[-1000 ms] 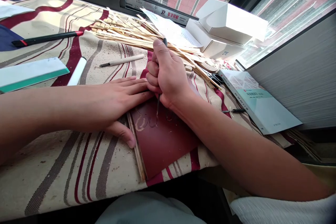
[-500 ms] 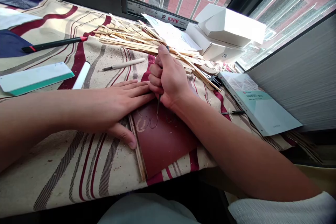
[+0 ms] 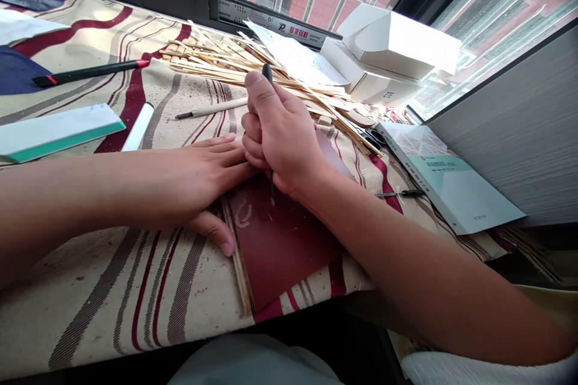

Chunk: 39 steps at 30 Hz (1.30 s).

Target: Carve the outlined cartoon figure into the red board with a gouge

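Note:
A dark red board (image 3: pixel 284 246) lies at the front edge of the striped cloth, with pale curved cuts carved near its top left. My right hand (image 3: pixel 280 132) is closed in a fist round a thin carving tool (image 3: pixel 272 183), its black end sticking up past the thumb and its metal tip down on the board. My left hand (image 3: pixel 198 174) lies flat and open on the cloth. Its fingers press the board's top left corner, and the thumb rests at its left edge.
A heap of thin wooden strips (image 3: pixel 235 66) lies behind my hands. White boxes (image 3: pixel 388 48) stand by the window. A book (image 3: pixel 447 180) and a small tool (image 3: pixel 400 194) are at the right. A pale-handled tool (image 3: pixel 212 108), white marker (image 3: pixel 138 126), black-red pen (image 3: pixel 90 71) and green-edged ruler (image 3: pixel 54 130) lie left.
My right hand has shifted a little left and toward the left hand's fingertips, moving the tool tip along the carved curves. The left hand stays put.

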### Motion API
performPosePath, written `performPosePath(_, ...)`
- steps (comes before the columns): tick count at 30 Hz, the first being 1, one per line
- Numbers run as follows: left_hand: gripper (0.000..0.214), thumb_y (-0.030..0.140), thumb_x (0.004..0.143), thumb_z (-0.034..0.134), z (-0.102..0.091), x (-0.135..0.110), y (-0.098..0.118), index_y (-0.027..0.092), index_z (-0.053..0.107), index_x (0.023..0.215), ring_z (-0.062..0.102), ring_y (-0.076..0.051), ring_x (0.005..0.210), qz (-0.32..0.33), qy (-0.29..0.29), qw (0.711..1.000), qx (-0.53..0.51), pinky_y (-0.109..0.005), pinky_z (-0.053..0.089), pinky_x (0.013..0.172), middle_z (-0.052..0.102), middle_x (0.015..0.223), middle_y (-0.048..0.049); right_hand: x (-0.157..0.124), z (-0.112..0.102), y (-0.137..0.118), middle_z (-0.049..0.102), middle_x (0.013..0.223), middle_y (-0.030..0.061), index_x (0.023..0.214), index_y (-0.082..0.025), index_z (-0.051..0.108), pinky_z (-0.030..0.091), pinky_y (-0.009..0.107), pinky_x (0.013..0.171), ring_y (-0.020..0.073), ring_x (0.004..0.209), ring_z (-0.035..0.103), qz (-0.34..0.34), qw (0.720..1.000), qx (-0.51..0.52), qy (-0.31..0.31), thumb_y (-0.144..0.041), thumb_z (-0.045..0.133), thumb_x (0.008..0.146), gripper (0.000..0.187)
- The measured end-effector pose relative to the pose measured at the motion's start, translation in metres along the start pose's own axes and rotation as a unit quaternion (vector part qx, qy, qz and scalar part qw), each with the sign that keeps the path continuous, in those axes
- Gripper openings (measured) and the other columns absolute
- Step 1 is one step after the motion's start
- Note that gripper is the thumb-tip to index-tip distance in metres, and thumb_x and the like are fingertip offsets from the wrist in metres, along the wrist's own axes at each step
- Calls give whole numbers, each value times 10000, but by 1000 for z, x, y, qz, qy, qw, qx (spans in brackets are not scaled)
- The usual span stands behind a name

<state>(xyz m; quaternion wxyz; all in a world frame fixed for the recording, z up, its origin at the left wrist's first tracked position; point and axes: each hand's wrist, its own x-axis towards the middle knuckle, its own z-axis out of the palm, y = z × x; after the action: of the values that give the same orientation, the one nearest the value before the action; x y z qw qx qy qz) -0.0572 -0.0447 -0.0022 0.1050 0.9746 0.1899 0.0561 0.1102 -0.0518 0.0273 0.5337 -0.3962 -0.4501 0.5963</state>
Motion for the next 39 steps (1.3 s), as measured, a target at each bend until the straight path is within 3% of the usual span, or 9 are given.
performPosePath(3, 1147, 881, 850, 595, 0, -1, 0, 105, 372, 1665, 291, -344, 1645, 6, 5, 1000, 4, -407, 142, 1351, 348, 1743, -220, -1, -3, -2, 238, 496, -120, 675, -242, 325, 180, 197, 392, 43, 400, 165, 38, 999, 26, 18, -545, 634, 1029, 559)
performPosePath(8, 1224, 886, 870, 558, 1, -6, -1, 106, 187, 1737, 203, -394, 1670, -19, -10, 1000, 12, -461, 155, 1351, 178, 1795, -245, 5, -13, -8, 188, 475, -133, 687, -256, 258, 136, 201, 368, 53, 389, 126, 57, 994, 66, 66, -573, 636, 1018, 594)
performPosePath(13, 1301, 980, 798, 503, 1, -5, -4, 115, 237, 1733, 193, -419, 1669, -28, -30, 999, -19, -489, 144, 1357, 200, 1787, -248, 6, -11, -7, 211, 469, -127, 687, -254, 269, 156, 205, 366, 53, 376, 148, 37, 995, 68, 56, -601, 622, 1014, 594)
performPosePath(20, 1277, 942, 834, 513, -1, -2, 0, 81, 215, 1729, 243, -437, 1649, -32, -27, 999, 6, -505, 180, 1339, 195, 1780, -273, 3, -8, -6, 228, 461, -133, 725, -268, 278, 167, 224, 373, 61, 368, 172, 7, 995, 53, 85, -618, 660, 983, 579)
performPosePath(27, 1311, 991, 817, 417, 0, 0, -1, 60, 236, 1722, 221, -436, 1657, -29, -31, 999, 10, -516, 181, 1346, 202, 1771, -294, 4, -6, -2, 239, 444, -138, 746, -268, 278, 163, 213, 360, 59, 356, 185, 28, 993, 45, 107, -552, 641, 1021, 536)
performPosePath(35, 1300, 945, 746, 640, 2, 1, -5, 182, 272, 1733, 243, -415, 1658, -40, -17, 999, -27, -496, 180, 1361, 247, 1782, -221, 3, -9, -1, 235, 430, -144, 730, -262, 265, 162, 199, 357, 51, 353, 168, 40, 991, 67, 107, -516, 604, 1053, 533)
performPosePath(39, 1273, 949, 808, 551, 4, -4, -6, 159, 207, 1745, 212, -398, 1669, -20, -7, 1000, -1, -471, 163, 1359, 192, 1800, -214, 7, -16, 3, 231, 434, -145, 727, -266, 261, 162, 207, 362, 58, 351, 187, 27, 992, 80, 98, -526, 604, 1050, 538)
